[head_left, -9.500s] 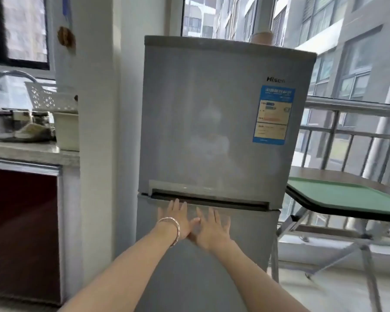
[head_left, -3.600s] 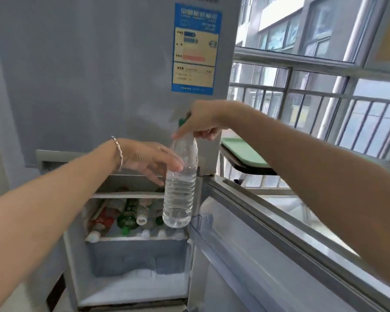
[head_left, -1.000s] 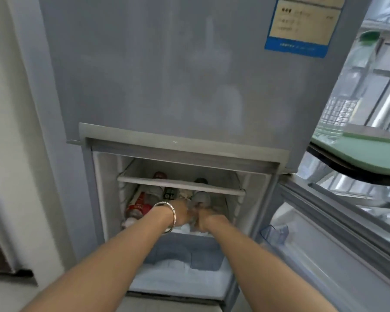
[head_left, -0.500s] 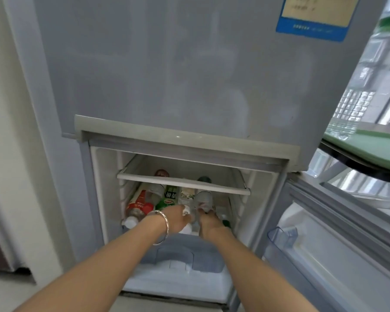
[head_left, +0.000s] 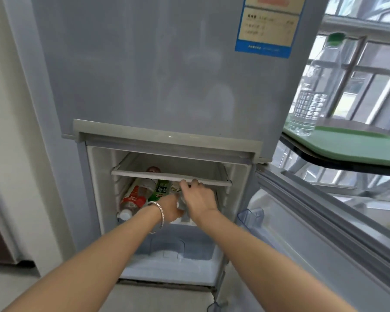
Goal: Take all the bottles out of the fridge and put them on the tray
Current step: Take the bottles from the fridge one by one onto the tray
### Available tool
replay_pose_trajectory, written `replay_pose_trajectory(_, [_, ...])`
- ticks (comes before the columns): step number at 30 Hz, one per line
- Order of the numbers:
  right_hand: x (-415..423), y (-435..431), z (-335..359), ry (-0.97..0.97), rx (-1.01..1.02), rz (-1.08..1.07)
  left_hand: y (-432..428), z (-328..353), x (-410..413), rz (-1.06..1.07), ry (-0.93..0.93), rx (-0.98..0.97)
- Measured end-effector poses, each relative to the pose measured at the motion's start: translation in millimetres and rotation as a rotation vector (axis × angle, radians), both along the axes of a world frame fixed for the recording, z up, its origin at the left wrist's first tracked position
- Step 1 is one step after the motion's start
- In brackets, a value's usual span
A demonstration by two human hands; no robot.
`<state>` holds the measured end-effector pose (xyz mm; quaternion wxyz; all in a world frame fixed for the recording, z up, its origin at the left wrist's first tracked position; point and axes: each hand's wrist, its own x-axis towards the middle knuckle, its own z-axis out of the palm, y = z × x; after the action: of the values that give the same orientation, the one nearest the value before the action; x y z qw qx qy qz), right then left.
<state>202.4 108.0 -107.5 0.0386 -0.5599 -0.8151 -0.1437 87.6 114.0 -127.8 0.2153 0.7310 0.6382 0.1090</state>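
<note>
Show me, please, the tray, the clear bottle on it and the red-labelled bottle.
tray (head_left: 358, 145): head view, bare top.
clear bottle (head_left: 309, 106): head view, ribbed body.
red-labelled bottle (head_left: 133, 200): head view, red label.

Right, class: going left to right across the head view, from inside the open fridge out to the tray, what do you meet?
In order: red-labelled bottle → green-labelled bottle → right hand, gripping a clear bottle → clear door bin → water bottle → green tray.
</note>
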Motion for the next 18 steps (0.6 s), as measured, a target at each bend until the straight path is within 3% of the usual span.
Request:
replay_pose_trajectory(5, [8, -33, 64, 0.09, -0.004, 0.126, -28, 47, 12, -0.203, 0.055, 0.02])
replay_pose_trajectory(9, [19, -46, 128, 0.189, -0.092, 0.129, -50, 93, 13, -0.166, -0.177, -0.041])
replay_pose_trajectory(13, [40, -64, 197, 0.284, -0.181, 0.131, -69, 146, 17, -0.126, -0.492, -0.232])
replay_pose_trajectory(18, [89, -93, 272, 0.582, -0.183, 0.135, -88, 224, 41, -0.221, -0.533, -0.145])
